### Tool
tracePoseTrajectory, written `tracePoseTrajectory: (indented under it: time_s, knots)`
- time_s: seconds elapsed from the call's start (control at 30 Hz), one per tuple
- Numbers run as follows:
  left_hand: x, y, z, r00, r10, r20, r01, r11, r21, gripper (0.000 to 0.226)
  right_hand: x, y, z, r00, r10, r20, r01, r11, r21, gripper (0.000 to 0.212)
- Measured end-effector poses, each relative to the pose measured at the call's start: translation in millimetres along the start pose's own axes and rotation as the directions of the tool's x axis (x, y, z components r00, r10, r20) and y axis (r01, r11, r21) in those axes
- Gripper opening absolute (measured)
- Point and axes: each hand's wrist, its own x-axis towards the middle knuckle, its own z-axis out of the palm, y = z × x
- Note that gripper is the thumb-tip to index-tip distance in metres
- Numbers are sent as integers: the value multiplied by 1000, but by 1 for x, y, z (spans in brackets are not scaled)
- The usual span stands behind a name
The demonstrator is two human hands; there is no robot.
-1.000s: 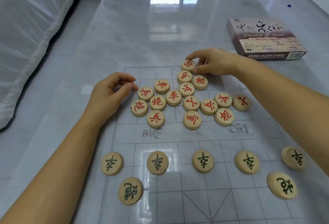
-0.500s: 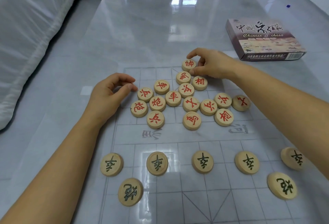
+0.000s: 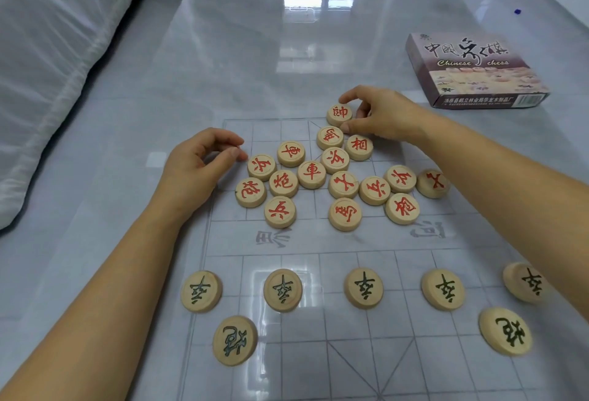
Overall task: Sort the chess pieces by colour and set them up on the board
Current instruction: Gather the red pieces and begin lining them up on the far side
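Note:
A clear plastic board [image 3: 318, 241] with a printed grid lies on the grey table. Several round wooden pieces with red characters cluster [image 3: 342, 184] on its far half. On the near half, several black-lettered pieces stand in a row [image 3: 363, 287], with two more [image 3: 235, 340] [image 3: 505, 330] in front. My right hand [image 3: 379, 113] pinches the farthest red piece [image 3: 338, 114] between thumb and forefinger at the board's far edge. My left hand [image 3: 200, 161] rests curled at the cluster's left side, fingertips close to a red piece [image 3: 261, 167], holding nothing.
A Chinese chess box [image 3: 471, 69] lies at the far right of the table. A white bed cover [image 3: 47, 50] hangs along the left edge. A small blue speck [image 3: 517, 11] sits far right.
My right hand has slid the farthest red piece slightly away from the cluster toward the board's far edge. My left hand has barely moved.

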Motion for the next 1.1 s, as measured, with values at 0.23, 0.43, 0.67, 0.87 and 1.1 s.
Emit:
tracePoseTrajectory:
  time_s: [0.23, 0.43, 0.67, 0.87, 1.1]
  knots:
    - [0, 1, 0, 1000, -12, 1, 12, 1000, 3, 13, -11, 14, -12, 996, 56, -75, -27, 940, 339, 30]
    - [0, 1, 0, 1000, -6, -9, 6, 1000, 13, 13, -35, 23, -21, 992, -15, 125, -7, 984, 177, 28]
    - [0, 2, 1, 1000, -6, -18, 6, 1000, 0, 13, -33, 17, -3, 995, -94, 43, 96, 994, -55, 35]
    - [0, 2, 0, 1000, 0, -14, 0, 1000, 9, 14, -33, 25, -13, 997, -82, 7, 83, 993, -82, 32]
    - [1, 1, 0, 1000, -1, -9, 1, 1000, 6, 13, -38, 20, -13, 989, -105, 101, 109, 993, -32, 40]
